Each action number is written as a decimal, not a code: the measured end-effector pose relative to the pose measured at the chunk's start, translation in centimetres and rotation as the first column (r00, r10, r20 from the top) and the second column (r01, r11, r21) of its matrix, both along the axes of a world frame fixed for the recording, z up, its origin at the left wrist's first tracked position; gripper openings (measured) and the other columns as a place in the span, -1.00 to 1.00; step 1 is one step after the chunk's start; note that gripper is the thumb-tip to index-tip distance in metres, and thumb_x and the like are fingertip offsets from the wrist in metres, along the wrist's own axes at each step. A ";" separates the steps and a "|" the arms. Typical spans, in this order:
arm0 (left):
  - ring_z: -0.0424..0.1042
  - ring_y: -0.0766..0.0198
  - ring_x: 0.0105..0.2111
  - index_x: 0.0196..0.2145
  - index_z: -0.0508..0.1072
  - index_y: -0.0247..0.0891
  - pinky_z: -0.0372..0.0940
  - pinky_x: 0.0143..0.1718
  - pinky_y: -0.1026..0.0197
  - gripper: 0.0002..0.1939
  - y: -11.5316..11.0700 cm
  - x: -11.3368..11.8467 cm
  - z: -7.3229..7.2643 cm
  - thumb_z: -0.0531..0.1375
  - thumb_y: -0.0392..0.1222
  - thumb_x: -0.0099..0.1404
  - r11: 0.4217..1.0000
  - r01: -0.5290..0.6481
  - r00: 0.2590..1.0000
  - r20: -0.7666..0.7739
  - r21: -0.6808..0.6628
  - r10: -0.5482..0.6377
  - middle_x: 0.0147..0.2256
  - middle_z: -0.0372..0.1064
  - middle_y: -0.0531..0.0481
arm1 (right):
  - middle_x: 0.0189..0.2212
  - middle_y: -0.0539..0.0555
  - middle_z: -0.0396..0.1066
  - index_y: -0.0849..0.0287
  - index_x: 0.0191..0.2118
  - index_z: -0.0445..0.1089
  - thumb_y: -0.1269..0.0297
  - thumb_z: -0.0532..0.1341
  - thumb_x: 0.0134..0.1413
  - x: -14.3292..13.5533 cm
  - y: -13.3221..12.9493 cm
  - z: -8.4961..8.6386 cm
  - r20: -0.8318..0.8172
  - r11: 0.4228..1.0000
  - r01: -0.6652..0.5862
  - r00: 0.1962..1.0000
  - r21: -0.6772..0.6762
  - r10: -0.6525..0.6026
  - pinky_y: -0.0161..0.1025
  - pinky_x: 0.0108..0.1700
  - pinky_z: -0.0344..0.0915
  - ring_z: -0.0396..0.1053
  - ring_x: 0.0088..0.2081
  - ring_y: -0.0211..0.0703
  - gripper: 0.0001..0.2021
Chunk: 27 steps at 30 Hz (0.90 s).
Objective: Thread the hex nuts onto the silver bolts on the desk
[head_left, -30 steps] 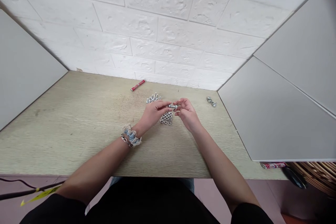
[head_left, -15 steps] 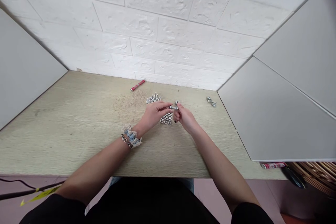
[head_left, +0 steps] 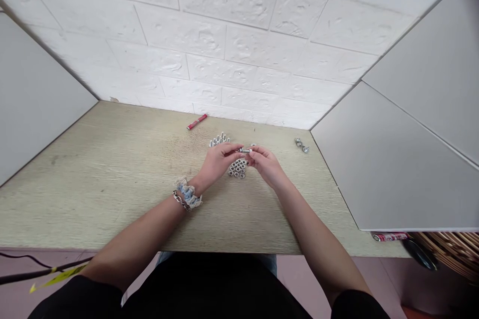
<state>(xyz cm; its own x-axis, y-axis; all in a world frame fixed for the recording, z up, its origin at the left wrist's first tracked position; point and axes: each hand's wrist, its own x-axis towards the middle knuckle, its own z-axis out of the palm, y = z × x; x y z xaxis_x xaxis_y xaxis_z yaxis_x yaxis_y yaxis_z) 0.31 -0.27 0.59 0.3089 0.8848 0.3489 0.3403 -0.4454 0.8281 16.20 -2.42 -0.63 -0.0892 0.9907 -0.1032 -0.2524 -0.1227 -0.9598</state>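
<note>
Between my hands a small metal bolt point(head_left: 245, 150) lies nearly level. My left hand point(head_left: 219, 159) pinches its left end, the head side. At its right end, the fingertips of my right hand point(head_left: 264, 162) are pressed together; whether they hold a nut is too small to tell. Just below my fingers several metal nuts point(head_left: 237, 168) stand in close rows on the table. Behind my left hand is a group of upright bolts point(head_left: 219, 139). A small metal piece point(head_left: 253, 145) shows just behind my right fingers.
A red marker-like tube point(head_left: 196, 122) lies near the white brick wall point(head_left: 239, 67). Several metal pieces point(head_left: 301, 145) lie at the right of the wooden table point(head_left: 130, 174). Grey panels point(head_left: 411, 159) border it. Another red tube point(head_left: 390, 236) and a woven basket point(head_left: 449, 251) are at the lower right.
My right fingers have moved from a curled grip to a fingertip pinch at the bolt's right end. The bolt and my left hand have shifted very slightly.
</note>
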 end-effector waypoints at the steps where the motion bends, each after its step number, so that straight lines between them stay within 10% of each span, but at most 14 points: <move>1: 0.41 0.27 -0.30 -0.26 0.49 -0.16 0.29 -0.23 0.21 -0.78 0.0 0.0 0.0 0.18 -0.10 0.11 1.000 -0.001 1.000 0.002 -0.001 0.001 -0.30 0.46 0.02 | -0.52 -0.05 0.34 0.16 -0.37 0.32 0.24 0.25 -0.19 0.0 0.0 0.0 0.002 1.000 -0.001 1.000 0.015 0.001 -0.31 -0.34 0.20 0.23 -0.50 -0.36 -0.81; 8: 0.41 0.28 -0.32 -0.26 0.49 -0.14 0.29 -0.26 0.22 -0.79 0.0 0.0 -0.1 0.17 -0.10 0.13 0.999 0.036 0.999 0.014 -0.007 -0.036 -0.31 0.46 0.03 | -0.51 -0.12 0.30 0.08 -0.26 0.21 0.27 0.25 -0.22 -0.1 -0.3 0.5 -0.074 0.999 -0.045 0.996 0.026 0.047 -0.28 -0.33 0.22 0.27 -0.50 -0.35 -0.69; 16: 0.41 0.29 -0.35 -0.23 0.49 -0.18 0.28 -0.30 0.25 -0.75 -0.1 0.0 -0.4 0.17 -0.08 0.13 0.996 0.075 0.997 -0.019 0.042 -0.074 -0.33 0.46 0.00 | -0.78 -0.01 0.17 0.16 -0.66 0.13 -0.35 -0.19 -0.12 0.1 0.1 -0.3 0.139 0.984 -0.084 0.985 -0.155 0.106 -0.32 -0.61 -0.04 0.11 -0.70 -0.33 -0.38; 27: 0.40 0.31 -0.39 -0.24 0.49 -0.20 0.27 -0.33 0.26 -0.76 -0.2 0.1 -0.3 0.18 -0.12 0.12 0.995 0.086 0.995 -0.046 0.045 -0.084 -0.36 0.45 0.00 | -0.81 -0.06 0.03 0.15 -0.74 0.07 -0.23 -0.03 -0.04 0.0 -0.3 -0.2 0.123 0.985 -0.123 0.983 -0.121 0.137 -0.31 -0.59 -0.04 0.05 -0.69 -0.33 -0.45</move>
<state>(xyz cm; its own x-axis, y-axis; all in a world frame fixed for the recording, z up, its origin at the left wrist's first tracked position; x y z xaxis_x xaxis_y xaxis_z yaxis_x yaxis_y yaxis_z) 0.37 -0.45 0.32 0.3980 0.8378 0.3739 0.3353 -0.5121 0.7908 16.18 -2.73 -0.80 -0.1950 0.9528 -0.2327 -0.1012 -0.2555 -0.9615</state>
